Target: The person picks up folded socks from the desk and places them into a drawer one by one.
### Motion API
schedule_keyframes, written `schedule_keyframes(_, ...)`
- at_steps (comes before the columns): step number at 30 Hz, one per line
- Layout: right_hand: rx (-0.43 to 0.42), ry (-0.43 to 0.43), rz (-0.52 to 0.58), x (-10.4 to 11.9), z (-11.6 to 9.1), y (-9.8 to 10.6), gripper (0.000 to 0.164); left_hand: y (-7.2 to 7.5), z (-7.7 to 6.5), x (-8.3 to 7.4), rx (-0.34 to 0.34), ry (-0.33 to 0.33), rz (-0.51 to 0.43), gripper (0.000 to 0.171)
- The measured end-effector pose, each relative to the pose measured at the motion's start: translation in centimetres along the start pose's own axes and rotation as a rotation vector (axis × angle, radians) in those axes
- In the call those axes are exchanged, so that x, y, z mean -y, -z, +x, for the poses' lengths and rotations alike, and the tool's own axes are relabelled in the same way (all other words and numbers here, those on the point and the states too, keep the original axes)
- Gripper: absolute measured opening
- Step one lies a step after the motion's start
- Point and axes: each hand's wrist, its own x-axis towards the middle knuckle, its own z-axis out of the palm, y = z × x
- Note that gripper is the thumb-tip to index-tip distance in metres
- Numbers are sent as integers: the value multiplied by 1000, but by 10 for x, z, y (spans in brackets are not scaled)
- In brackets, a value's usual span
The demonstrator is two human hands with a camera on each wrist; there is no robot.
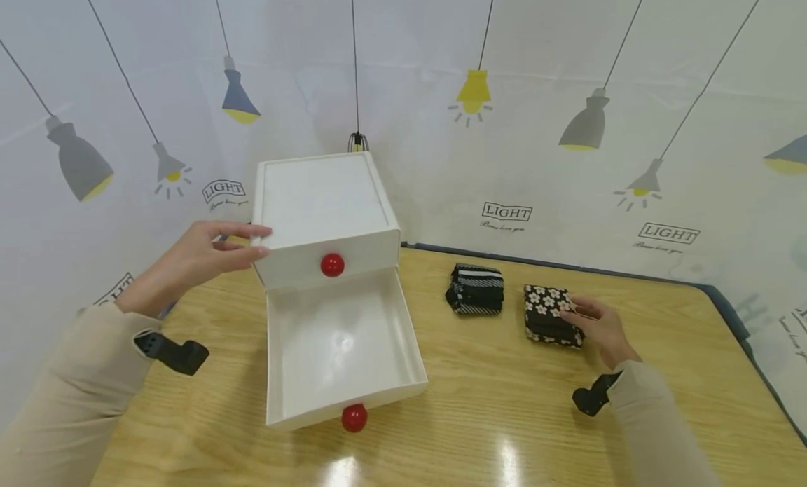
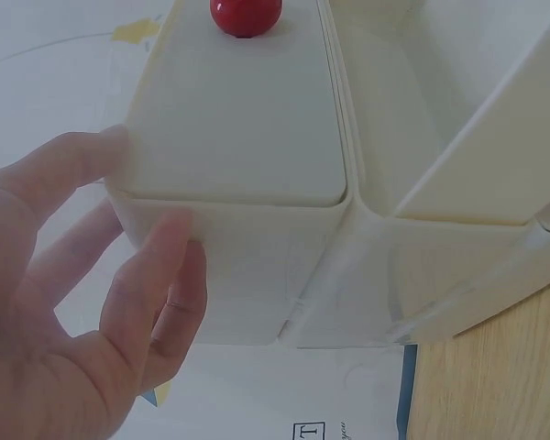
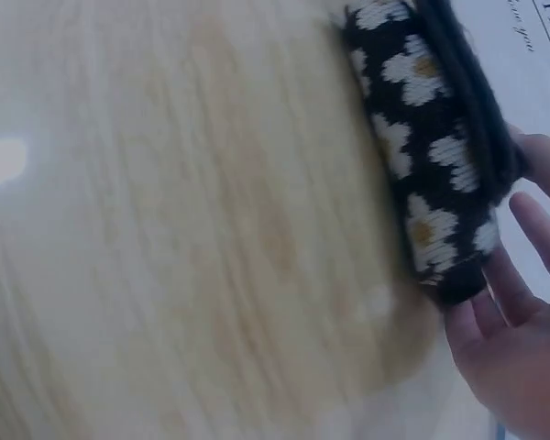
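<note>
A white two-drawer box (image 1: 324, 200) stands on the table, its upper drawer closed and its lower drawer (image 1: 340, 347) pulled out with nothing inside. Each drawer front bears a round red knob (image 1: 332, 265). With thumb and fingers at the upper left corner, my left hand (image 1: 217, 252) grips the box; the left wrist view shows the fingers (image 2: 170, 247) against its side. To the right, my right hand (image 1: 602, 326) pinches the right end of a folded pair of black socks with white flowers (image 1: 545, 312). In the right wrist view the flowered socks (image 3: 422, 147) appear close up, fingers at one end.
Another folded pair of socks, black with grey and white stripes (image 1: 476, 289), lies between the box and the flowered socks. The wooden table (image 1: 492, 403) ends at a dark blue back edge, with a lamp-print curtain (image 1: 429, 158) behind it.
</note>
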Motion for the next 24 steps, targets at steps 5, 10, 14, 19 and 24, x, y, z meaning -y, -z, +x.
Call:
schedule_keyframes(5,-14,-16,-31,-5,1,-3,72,-1,1,0,6,9,2,54)
schedule_keyframes(10,-15,-11,-89,-3,0,-5,70,0,-1,0,9,6,7,55)
schedule_keyframes(14,-6,-13,-104,-2,0,-6,72,1,-4,0,7,10,18,56)
schedule_keyframes(19,-1,-19,-123,-3,0,-5,77,1,-2,1,0,0,14,55)
schedule_keyframes(24,-7,-32,-134,-3,-2,-4,81,0,-1,0,8,6,10,54)
